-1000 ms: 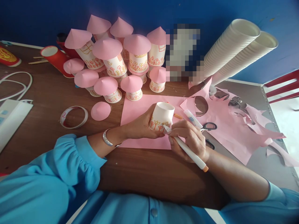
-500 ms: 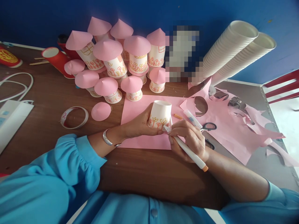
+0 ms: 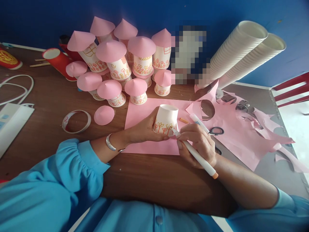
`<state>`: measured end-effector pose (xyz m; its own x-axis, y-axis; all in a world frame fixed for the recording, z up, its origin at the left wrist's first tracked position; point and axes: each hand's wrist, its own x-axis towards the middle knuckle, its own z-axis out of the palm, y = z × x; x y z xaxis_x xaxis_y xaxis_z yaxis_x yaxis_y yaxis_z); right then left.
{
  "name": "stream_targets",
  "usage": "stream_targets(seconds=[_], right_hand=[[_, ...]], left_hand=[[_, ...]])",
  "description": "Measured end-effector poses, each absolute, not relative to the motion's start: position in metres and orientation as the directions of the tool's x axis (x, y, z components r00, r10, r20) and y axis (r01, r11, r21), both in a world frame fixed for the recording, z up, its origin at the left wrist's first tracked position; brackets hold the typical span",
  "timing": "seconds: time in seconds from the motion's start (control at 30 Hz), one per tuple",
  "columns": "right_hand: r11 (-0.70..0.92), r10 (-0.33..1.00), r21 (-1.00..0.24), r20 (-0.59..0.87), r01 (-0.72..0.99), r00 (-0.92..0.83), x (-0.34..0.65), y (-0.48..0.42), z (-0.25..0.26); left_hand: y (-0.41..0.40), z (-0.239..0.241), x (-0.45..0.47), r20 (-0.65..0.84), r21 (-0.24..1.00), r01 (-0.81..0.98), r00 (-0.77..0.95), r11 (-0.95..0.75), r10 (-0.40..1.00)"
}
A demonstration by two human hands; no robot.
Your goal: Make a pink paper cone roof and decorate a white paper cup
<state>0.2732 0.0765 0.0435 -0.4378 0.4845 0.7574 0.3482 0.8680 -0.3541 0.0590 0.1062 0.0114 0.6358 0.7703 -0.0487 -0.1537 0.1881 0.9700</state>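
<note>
While the left hand (image 3: 145, 130) grips an upturned paper cup (image 3: 166, 119), the right hand (image 3: 198, 145) pinches a marker (image 3: 196, 155) against it.

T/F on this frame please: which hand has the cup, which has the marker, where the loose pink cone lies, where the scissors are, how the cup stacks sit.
1. The left hand holds the paper cup. True.
2. The right hand holds scissors. False: it holds a marker, tip at the cup's lower edge; the scissors lie on the pink scrap paper.
3. A loose pink cone lies on the table beside a tape ring. True.
4. The held cup is plain white. False: it has orange and red flower drawings near its lower edge.
5. The two stacks of white cups stand upright. False: they lean at a slant against the blue wall.
</note>
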Motion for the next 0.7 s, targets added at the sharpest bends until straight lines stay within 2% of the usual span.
stream_targets(seconds=[0.4, 0.7], right_hand=[[0.869, 0.482, -0.334, 0.741, 0.366, -0.467, 0.2712, 0.0768, 0.0423], [0.864, 0.491, -0.346, 0.74, 0.365, -0.46, 0.271, 0.0762, 0.0414]], left_hand=[[0.108, 0.0114, 0.061, -0.005, 0.994, -0.084, 0.628, 0.074, 0.778], [0.1065, 0.0136, 0.0606, -0.039, 0.976, -0.142, 0.626, 0.163, 0.779]])
